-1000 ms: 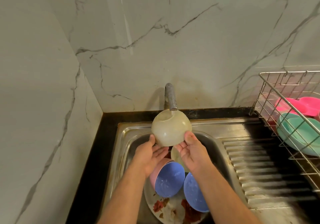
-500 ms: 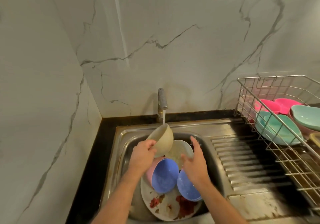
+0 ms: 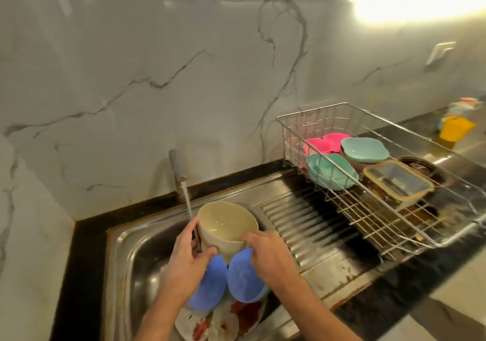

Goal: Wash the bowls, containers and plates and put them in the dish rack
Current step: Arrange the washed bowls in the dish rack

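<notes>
A beige bowl [image 3: 226, 225] is held upright over the steel sink [image 3: 136, 238], its opening tilted toward me. My left hand [image 3: 186, 261] grips its left side and my right hand [image 3: 271, 256] grips its front right rim. Water runs from the tap [image 3: 177, 167] just left of the bowl. Below the hands lie two blue bowls [image 3: 243, 280] on a flowered plate [image 3: 223, 322]. The wire dish rack [image 3: 394, 209] on the right holds pink bowls [image 3: 326, 142], teal bowls [image 3: 331, 173] and a clear container [image 3: 398, 180].
A ribbed steel drainboard [image 3: 310, 225] lies between sink and rack. Marble walls close in behind and to the left. A yellow cup [image 3: 456, 128] stands on the far right counter. A dark round dish [image 3: 426, 168] sits at the back of the rack.
The bowl has been turned from upside down under the tap to upright. My right hand let go briefly and now holds the rim again. The view swung right toward the rack.
</notes>
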